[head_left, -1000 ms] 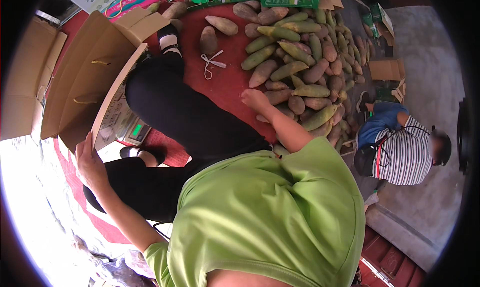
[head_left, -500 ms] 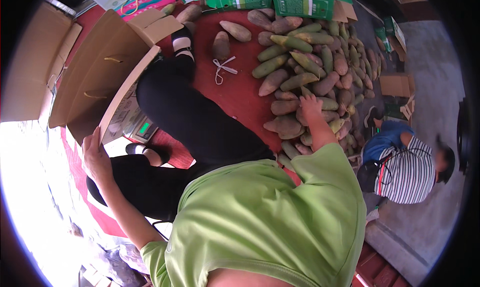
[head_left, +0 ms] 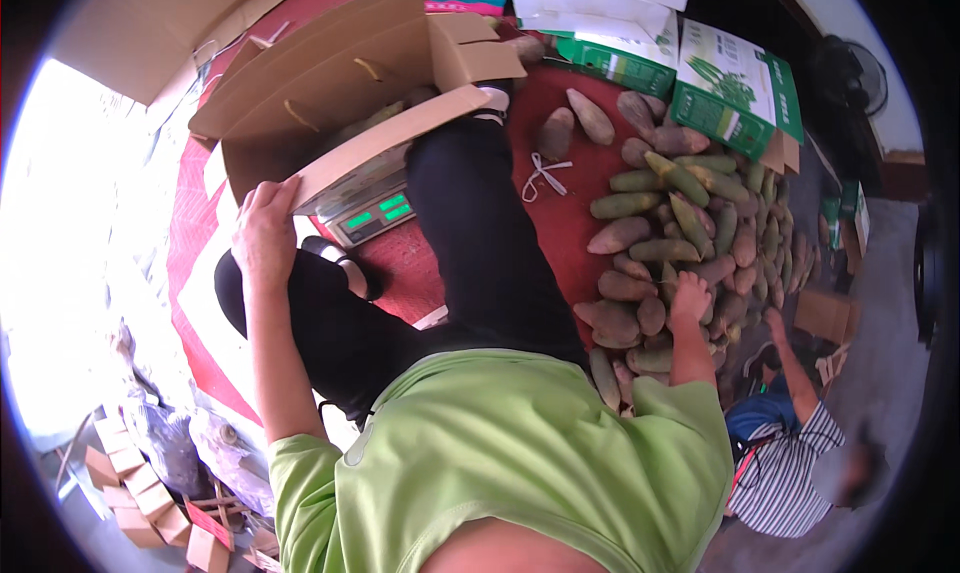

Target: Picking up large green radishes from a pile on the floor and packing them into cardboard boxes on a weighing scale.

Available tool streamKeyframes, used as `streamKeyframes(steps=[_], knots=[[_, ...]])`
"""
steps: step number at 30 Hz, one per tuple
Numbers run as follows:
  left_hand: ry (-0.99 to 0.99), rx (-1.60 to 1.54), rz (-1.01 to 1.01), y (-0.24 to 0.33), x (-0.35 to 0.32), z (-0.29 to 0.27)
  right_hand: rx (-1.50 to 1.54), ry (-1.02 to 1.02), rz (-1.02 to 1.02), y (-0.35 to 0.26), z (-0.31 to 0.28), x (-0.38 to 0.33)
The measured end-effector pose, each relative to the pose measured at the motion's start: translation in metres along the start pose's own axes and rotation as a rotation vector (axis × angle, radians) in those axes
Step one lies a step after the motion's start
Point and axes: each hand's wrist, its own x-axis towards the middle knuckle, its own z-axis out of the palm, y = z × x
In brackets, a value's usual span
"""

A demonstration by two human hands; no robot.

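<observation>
My left hand (head_left: 265, 235) is closed on the near corner of an open cardboard box (head_left: 385, 138). Its near flap stands up, and a few radishes (head_left: 372, 123) show dimly inside. Beneath the box is a scale (head_left: 368, 220) with lit green displays. On the right, my right hand (head_left: 690, 298) rests in a large pile of green and soil-brown radishes (head_left: 625, 205). Its fingers are curled round a green radish (head_left: 668, 276), whose tip shows beside them; the hand covers the remainder.
A white ribbon (head_left: 545, 176) and loose radishes (head_left: 590, 116) lie on the red floor covering. Green-and-white cartons (head_left: 725, 88) stand behind the pile. A person in a striped shirt (head_left: 785, 463) is close on the right, one arm reaching to the pile. Small cardboard boxes (head_left: 140, 493) lie lower left.
The view has turned, so the whole scene sits further right and more of the box's inside shows. My hands keep their places on box and pile. The other person's arm now reaches toward the pile.
</observation>
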Motion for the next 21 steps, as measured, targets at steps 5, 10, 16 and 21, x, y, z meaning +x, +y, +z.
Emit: streamKeyframes(steps=[5,10,16,21], knots=[[0.012,-0.004,-0.007,0.0,0.001,-0.002,0.309,0.134,0.183,0.005,-0.039,0.009],[0.042,0.008,0.037,-0.003,0.005,-0.003,0.557,0.387,0.048,0.008,-0.069,0.031],[0.048,0.009,0.037,-0.006,0.004,0.0,1.452,0.472,-0.248,-0.051,-0.197,0.043],[0.042,0.01,0.037,-0.008,-0.001,0.001,1.619,0.633,-0.552,-0.124,-0.342,0.016]])
